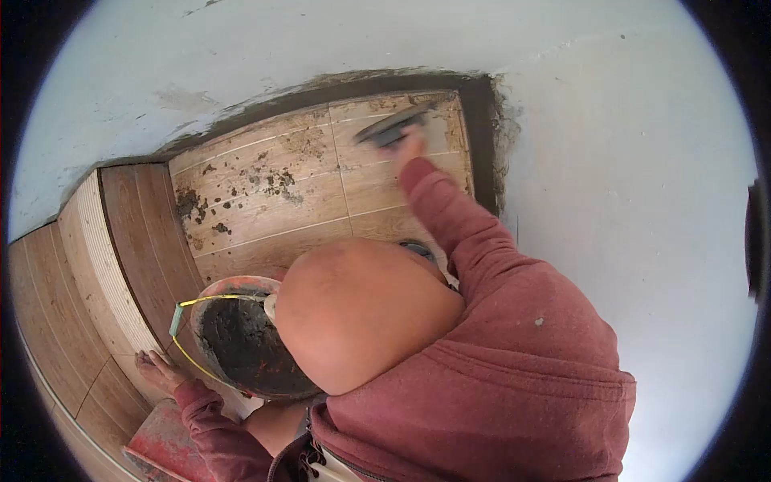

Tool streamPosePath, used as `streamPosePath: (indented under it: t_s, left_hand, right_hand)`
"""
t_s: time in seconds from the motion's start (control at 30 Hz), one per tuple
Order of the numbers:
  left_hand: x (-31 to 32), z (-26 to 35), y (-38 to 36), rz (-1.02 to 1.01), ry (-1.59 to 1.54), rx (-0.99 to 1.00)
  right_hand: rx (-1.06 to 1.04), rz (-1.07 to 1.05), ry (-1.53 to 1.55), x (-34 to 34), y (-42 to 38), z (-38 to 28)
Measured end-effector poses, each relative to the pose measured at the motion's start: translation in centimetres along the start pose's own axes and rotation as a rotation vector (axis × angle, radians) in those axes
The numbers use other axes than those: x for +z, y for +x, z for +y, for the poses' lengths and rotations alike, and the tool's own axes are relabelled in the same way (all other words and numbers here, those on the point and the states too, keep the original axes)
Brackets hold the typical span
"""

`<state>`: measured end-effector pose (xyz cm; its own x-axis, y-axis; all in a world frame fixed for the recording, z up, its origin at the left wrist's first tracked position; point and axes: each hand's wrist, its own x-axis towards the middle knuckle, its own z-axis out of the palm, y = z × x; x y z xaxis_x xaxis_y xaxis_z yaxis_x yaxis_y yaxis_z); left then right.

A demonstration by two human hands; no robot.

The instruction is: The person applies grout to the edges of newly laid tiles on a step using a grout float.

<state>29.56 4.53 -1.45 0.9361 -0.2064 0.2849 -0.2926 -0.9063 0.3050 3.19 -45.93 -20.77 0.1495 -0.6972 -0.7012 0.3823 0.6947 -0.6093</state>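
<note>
Trowel (393,127): held flat against the wood-look tiles (273,193) near the top corner, right hand (411,147) fingers clamped on its handle. Judged stiff, light, slippery with mortar. Left hand (157,369) spread on a tile edge beside the bucket (241,341)

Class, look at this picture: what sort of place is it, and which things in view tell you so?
Probably a room being tiled. Wood-look tiles are spattered with dark mortar, a bucket of mortar stands beside them, and the right hand works a trowel near the white wall.
</note>
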Motion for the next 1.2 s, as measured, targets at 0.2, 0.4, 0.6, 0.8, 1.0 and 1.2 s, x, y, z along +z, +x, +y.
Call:
streamPosePath:
  t_s: [0.2,0.4,0.6,0.8,1.0,1.2]
  left_hand:
    - [0.2,-1.1,0.1,-0.02,-0.043,-0.006]
    - [0.5,-1.2,0.4,-0.001,-0.064,-0.032]
    - [0.3,-2.7,0.6,-0.05,0.004,0.022]
    - [0.3,-0.9,0.3,-0.024,-0.07,-0.004]
    - [0.0,-0.6,0.2,-0.018,-0.01,0.043]
    - [-0.3,0.0,-0.1,-0.019,0.025,0.029]
  right_hand:
    - [0.068,0.055,0.074,2.5,2.6,-5.0]
    - [0.264,-0.728,-0.127,10.0,-10.2,3.8]
    - [-0.491,-1.859,-0.681,17.3,-22.2,2.7]
    - [-0.141,-2.18,-1.012,15.7,-23.7,2.4]
    - [-0.686,-0.574,-0.938,6.3,-7.3,-1.9]
    - [-0.891,0.12,-1.313,-5.9,3.8,-8.3]
